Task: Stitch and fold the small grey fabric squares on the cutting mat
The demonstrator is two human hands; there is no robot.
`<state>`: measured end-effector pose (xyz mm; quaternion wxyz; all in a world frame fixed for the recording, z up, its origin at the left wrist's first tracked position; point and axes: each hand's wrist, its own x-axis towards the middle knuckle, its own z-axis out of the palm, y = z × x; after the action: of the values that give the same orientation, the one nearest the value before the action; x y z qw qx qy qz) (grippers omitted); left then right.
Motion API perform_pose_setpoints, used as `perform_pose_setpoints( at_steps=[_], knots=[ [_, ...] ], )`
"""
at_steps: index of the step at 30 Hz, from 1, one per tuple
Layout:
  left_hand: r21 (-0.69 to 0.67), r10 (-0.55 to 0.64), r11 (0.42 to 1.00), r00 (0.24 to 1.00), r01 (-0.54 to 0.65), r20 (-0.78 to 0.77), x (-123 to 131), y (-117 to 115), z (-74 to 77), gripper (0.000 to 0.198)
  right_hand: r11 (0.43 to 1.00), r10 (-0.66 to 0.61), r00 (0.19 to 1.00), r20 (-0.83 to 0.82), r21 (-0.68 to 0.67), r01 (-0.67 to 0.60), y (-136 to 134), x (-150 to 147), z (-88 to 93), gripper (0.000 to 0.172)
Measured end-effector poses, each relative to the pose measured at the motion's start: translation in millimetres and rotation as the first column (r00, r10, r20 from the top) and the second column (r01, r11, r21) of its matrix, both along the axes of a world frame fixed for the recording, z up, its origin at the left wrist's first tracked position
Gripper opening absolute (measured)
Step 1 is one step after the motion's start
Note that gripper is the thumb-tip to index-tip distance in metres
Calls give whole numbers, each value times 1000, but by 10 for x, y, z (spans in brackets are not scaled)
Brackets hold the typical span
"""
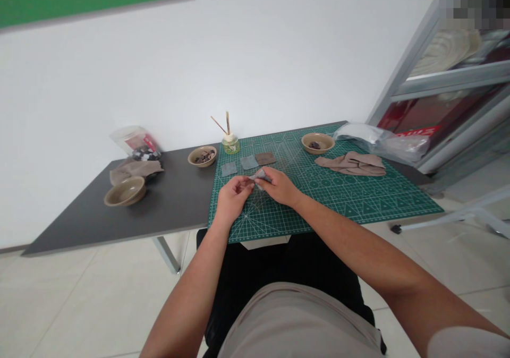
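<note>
Both hands meet above the green cutting mat near its front left. My right hand is closed on a small grey cloth piece, which bunches up between thumb and fingers. My left hand pinches at the left end of the same cloth, its thumb and fingertips pressed together. Just beyond the hands lie three small flat squares on the mat: a light grey square, another grey square and a brown square.
A bowl of dark and brown bits, a reed diffuser and another bowl stand along the back. Brown cloth and clear plastic lie right. At left are a bowl, crumpled cloth and a plastic bag.
</note>
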<state>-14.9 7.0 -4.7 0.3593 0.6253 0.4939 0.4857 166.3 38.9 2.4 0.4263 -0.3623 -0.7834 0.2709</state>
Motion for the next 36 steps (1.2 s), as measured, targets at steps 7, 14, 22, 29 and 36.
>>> perform_pose_setpoints(
  at_steps=[7,14,22,29,36],
  knots=[
    [24,97,995,993,-98,69,14,-13,43,28,996,-64,997,-32,-68,62,-28,-2,41,17],
    [-2,109,994,988,-110,105,10,23,20,26,948,-94,930,-355,-318,-25,56,-23,-22,26],
    [-13,151,989,975,-150,165,7,34,28,27,958,-131,905,-404,-287,11,108,47,-18,21],
    [28,136,990,981,-141,141,-2,27,23,25,961,-172,939,-299,-260,93,106,61,-33,12],
    [4,62,998,998,-62,6,16,9,48,24,982,13,975,-224,-178,-54,73,16,-43,14]
  ],
)
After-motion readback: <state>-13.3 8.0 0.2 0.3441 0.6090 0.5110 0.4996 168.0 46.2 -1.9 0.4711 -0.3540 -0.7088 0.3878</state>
